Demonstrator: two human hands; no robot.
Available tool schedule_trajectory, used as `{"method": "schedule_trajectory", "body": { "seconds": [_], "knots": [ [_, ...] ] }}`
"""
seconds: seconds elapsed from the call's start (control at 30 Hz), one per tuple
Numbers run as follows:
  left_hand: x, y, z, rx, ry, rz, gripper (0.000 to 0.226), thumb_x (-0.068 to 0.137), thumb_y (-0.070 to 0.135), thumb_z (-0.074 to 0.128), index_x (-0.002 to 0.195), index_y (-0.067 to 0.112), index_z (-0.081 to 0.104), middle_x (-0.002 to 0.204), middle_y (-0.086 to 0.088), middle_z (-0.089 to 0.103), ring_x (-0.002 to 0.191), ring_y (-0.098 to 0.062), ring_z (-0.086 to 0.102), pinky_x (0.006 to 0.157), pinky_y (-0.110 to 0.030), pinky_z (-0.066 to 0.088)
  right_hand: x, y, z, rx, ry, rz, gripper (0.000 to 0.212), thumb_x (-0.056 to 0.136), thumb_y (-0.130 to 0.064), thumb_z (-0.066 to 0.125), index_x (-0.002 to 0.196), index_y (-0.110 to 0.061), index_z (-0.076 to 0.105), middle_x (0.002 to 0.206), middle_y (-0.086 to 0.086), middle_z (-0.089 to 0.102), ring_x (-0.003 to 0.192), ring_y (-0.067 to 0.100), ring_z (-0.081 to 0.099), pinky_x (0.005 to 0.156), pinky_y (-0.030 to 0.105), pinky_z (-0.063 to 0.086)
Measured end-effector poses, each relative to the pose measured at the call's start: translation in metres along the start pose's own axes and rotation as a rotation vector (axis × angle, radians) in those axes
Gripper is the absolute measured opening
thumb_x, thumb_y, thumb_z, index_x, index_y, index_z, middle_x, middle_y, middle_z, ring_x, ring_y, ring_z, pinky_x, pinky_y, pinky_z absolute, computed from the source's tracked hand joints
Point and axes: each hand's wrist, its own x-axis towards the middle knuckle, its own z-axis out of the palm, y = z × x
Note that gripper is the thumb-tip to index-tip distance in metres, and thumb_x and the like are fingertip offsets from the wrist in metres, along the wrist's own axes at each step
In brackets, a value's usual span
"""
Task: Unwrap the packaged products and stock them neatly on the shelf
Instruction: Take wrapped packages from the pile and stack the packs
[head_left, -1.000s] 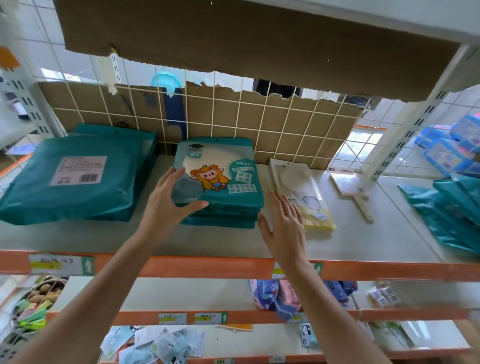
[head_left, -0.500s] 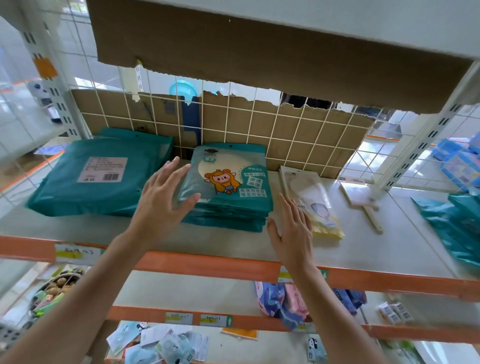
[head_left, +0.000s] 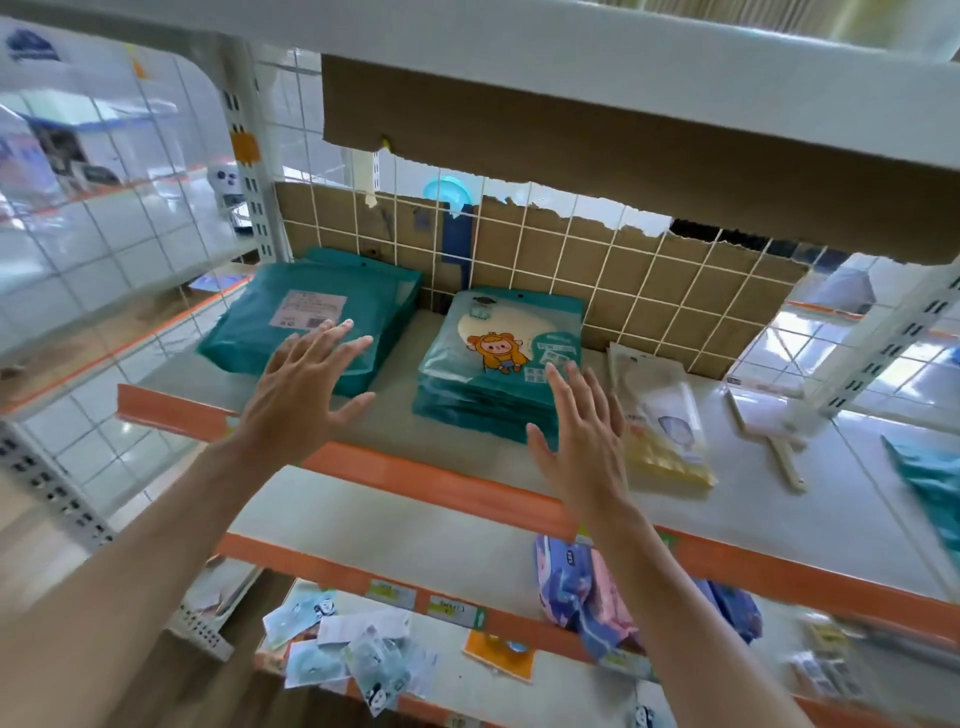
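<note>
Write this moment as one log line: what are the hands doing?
left hand: fingers spread, empty, before wrapped teal bundle | right hand: fingers spread, empty, beside cartoon pack stack

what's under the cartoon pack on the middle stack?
More teal packs, stacked flat on the shelf; only their front edges show. Their faces are covered by the cartoon pack, so the count is unclear.

a stack of flat teal packets (head_left: 501, 364), the top one showing a cartoon figure beside a pale window, is lying face up near the middle of the shelf (head_left: 441, 486), with its edges roughly squared. a larger teal wrapped bundle (head_left: 244, 332), bearing a pale printed label, is resting flat to the stack's left and apart from it, its wrapping unopened.
</note>
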Motion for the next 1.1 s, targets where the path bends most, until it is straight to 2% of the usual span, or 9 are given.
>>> {"method": "schedule_trajectory", "body": {
  "seconds": [0.13,0.4,0.6,0.7,0.77,0.83,0.9,1.0,1.1],
  "knots": [
    [-0.007,-0.012,-0.001,0.029,0.048,0.004,0.062,0.078,0.025,0.073,0.133,0.007,0.049,0.141,-0.019,0.042,0.131,-0.039,0.035,0.108,-0.05,0.023,0.002,-0.018,0.0,0.011,-0.024,-0.048,0.068,0.082,-0.03,0.067,0.142,-0.015,0.037,0.145,0.013,0.041,0.137,0.031,0.032,0.112,0.047,0.02],
    [0.003,-0.077,0.015,-0.031,-0.027,-0.03,0.068,0.079,0.028,0.072,0.139,0.014,0.043,0.147,-0.012,0.036,0.14,-0.03,0.025,0.113,-0.049,0.008,0.026,-0.067,0.007,-0.006,-0.027,-0.038,0.065,0.084,-0.026,0.064,0.143,-0.016,0.037,0.147,0.01,0.039,0.14,0.029,0.027,0.113,0.042,0.003],
    [0.02,-0.111,0.005,-0.084,-0.075,0.157,0.049,0.077,0.013,0.074,0.124,0.018,0.06,0.13,-0.008,0.057,0.119,-0.033,0.053,0.1,-0.051,0.039,0.047,-0.115,0.027,0.007,-0.055,-0.021,0.065,0.087,-0.027,0.059,0.145,-0.017,0.031,0.147,0.01,0.037,0.141,0.027,0.025,0.116,0.043,0.006],
    [0.021,-0.116,-0.001,-0.078,0.055,0.32,0.023,0.084,0.019,0.064,0.106,0.019,0.071,0.109,-0.003,0.069,0.094,-0.027,0.068,0.075,-0.047,0.056,0.051,-0.134,0.033,0.022,-0.073,-0.014,0.065,0.09,-0.029,0.055,0.147,-0.02,0.027,0.15,0.008,0.032,0.142,0.025,0.02,0.115,0.039,0.002],
    [0.026,-0.119,-0.006,-0.093,0.106,0.333,0.031,0.088,0.029,0.045,0.094,0.018,0.074,0.095,-0.001,0.073,0.078,-0.024,0.071,0.061,-0.04,0.058,0.055,-0.14,0.035,0.039,-0.098,-0.009,0.065,0.091,-0.03,0.053,0.148,-0.023,0.023,0.152,0.006,0.028,0.143,0.022,0.016,0.116,0.039,0.001],
    [0.033,-0.12,-0.012,-0.058,0.135,0.336,0.03,0.088,0.027,0.045,0.086,0.017,0.072,0.087,-0.004,0.074,0.066,-0.025,0.071,0.053,-0.037,0.055,0.059,-0.142,0.035,0.049,-0.114,-0.013,0.066,0.092,-0.032,0.052,0.148,-0.025,0.02,0.153,0.003,0.026,0.144,0.019,0.014,0.116,0.038,0.001],
    [0.039,-0.119,-0.022,-0.03,0.191,0.34,0.007,0.084,0.012,0.064,0.081,0.015,0.069,0.08,-0.007,0.073,0.058,-0.025,0.068,0.05,-0.035,0.053,0.064,-0.14,0.032,0.073,-0.128,-0.021,0.067,0.092,-0.033,0.053,0.148,-0.026,0.018,0.153,0.001,0.026,0.144,0.017,0.014,0.116,0.036,0.002],
    [0.049,-0.111,-0.043,-0.009,0.291,0.355,0.022,0.067,-0.002,0.079,0.08,0.012,0.068,0.077,-0.005,0.073,0.061,-0.025,0.069,0.054,-0.038,0.054,0.074,-0.139,0.026,0.171,-0.185,-0.035,0.073,0.09,-0.034,0.058,0.149,-0.028,0.015,0.154,-0.001,0.025,0.143,0.017,0.015,0.116,0.035,0.007],
    [0.067,-0.099,-0.073,0.046,0.45,0.446,0.015,0.067,0.001,0.077,0.077,0.007,0.069,0.071,-0.008,0.071,0.06,-0.026,0.068,0.058,-0.037,0.054,0.091,-0.144,0.021,0.339,-0.228,-0.015,0.083,0.086,-0.032,0.066,0.149,-0.027,0.012,0.154,-0.001,0.025,0.141,0.017,0.022,0.115,0.038,0.02]
  ]
}}
